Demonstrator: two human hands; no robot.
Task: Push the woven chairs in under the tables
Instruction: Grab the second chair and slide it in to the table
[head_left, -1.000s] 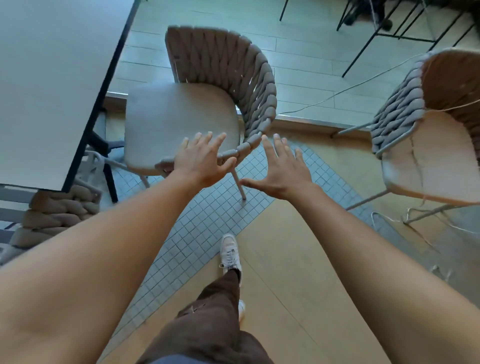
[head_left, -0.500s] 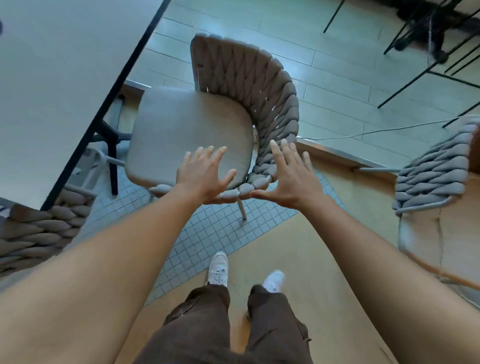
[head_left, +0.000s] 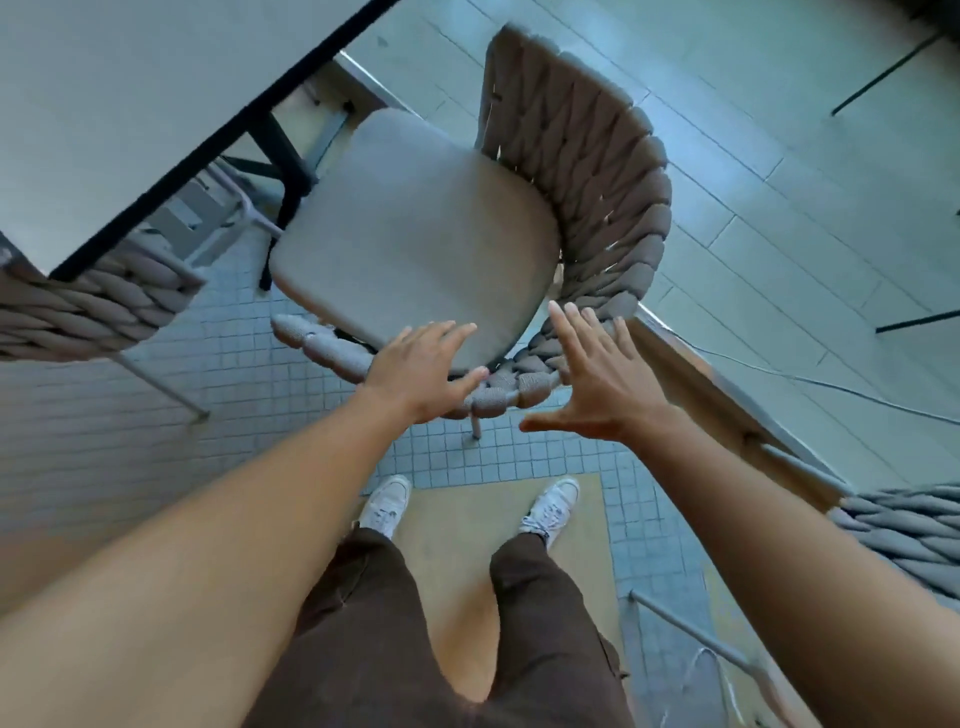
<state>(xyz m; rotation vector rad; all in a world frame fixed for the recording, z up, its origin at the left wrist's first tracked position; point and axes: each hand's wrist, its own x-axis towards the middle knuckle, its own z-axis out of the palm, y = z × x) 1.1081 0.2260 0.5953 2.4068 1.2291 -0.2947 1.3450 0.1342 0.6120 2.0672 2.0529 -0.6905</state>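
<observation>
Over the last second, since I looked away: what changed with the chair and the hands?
The person stepped up to the woven chair, and both feet now stand behind it. The open left hand and right hand reached its woven rim; contact is unclear. Neither hand grips. The seat remains outside the table.

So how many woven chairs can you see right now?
3. One chair in the middle ahead of both hands, its seat not yet under the table; a second chair at the left edge, partly under the table; a third chair cut off at the right edge. Others may be out of frame.
</observation>
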